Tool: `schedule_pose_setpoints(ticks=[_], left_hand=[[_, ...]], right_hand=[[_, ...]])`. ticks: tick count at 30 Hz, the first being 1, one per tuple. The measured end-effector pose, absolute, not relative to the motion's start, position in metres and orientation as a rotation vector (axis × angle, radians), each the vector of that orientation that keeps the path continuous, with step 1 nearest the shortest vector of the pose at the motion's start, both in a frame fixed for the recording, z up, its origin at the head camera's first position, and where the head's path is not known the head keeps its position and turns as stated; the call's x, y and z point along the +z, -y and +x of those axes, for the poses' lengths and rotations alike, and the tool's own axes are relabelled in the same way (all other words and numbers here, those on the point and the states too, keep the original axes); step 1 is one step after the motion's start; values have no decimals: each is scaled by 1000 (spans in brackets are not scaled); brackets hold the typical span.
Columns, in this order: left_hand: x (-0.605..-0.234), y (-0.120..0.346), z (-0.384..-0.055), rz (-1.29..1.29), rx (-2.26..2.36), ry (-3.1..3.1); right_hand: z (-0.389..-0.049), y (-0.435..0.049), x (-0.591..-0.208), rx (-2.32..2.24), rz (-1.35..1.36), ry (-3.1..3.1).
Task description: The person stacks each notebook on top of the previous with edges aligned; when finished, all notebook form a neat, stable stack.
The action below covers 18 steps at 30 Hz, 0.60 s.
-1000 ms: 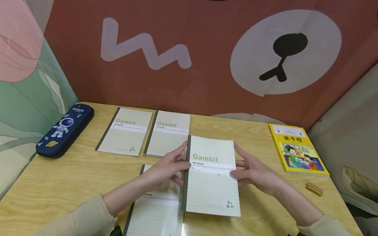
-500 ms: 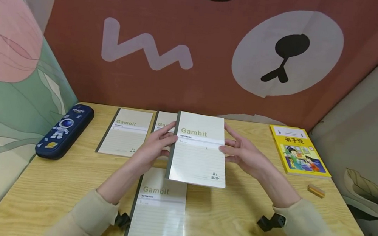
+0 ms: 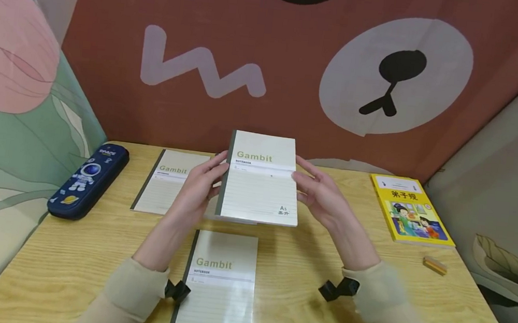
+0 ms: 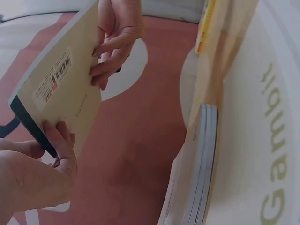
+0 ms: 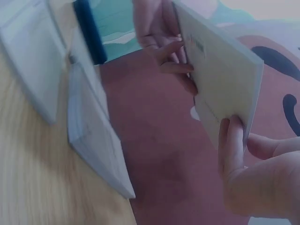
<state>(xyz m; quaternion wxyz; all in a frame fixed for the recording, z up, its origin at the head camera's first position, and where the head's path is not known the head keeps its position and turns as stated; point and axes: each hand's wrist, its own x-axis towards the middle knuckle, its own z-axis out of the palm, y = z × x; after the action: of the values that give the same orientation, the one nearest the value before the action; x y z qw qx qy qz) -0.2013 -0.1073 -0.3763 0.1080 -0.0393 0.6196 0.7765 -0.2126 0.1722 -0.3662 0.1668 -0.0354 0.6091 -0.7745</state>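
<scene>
Your left fingers (image 3: 214, 160) and right fingers (image 3: 310, 167) pinch both side edges of the held notebook (image 3: 258, 192), centre of the head view, above the desk (image 3: 300, 319).
You may expect it light, slightly flexible, its smooth cover a little slippery; the mid-edges seem good to grip. The pencil case (image 3: 88, 181), left of that view, looks closed, contents hidden.

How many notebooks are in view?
5 at least: the held notebook, back-left notebook, front notebook, and a stack of two or more behind the held one; more may hide.
</scene>
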Motion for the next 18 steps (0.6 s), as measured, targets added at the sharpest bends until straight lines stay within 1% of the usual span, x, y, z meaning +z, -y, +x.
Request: schedule_pose_setpoints(ticks=[13, 18], left_hand=[[-384, 129, -222, -138, 2335, -1781], [-390, 136, -228, -164, 2330, -1742]], right_hand=[[-235, -131, -377, -2391, 48, -1594], [-240, -122, -387, -2368, 25, -1652]])
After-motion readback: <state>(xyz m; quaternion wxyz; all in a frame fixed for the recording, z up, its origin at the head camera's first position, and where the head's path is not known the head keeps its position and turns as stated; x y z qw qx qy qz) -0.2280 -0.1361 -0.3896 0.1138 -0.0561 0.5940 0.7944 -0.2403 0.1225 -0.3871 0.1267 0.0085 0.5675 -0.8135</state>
